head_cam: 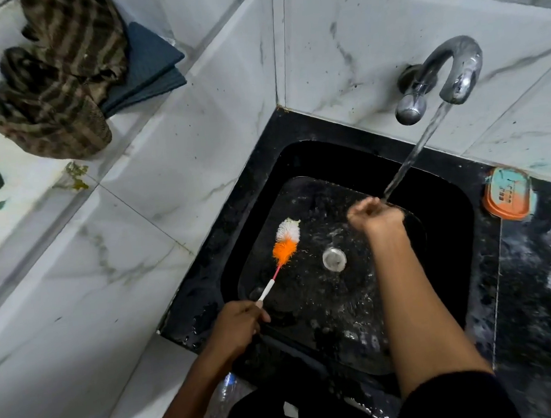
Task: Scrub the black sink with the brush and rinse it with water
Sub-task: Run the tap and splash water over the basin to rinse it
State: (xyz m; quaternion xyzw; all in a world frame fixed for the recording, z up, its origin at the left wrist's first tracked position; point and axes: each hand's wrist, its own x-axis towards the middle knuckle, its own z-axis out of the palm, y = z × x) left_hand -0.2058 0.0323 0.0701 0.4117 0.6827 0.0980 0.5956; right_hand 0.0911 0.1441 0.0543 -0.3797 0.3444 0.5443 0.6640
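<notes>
Over the black sink: left hand, fingers curled round the brush handle, bristles on the basin floor; right hand, fingers curled, under tap water. Soap box lettering unreadable.

No text, brand or number can be read anywhere. The orange-rimmed, teal-topped plastic soap box on the black speckled stone counter carries a few small dark marks on its lid, possibly raised lettering or holes, but they are too blurred to make out.
</notes>
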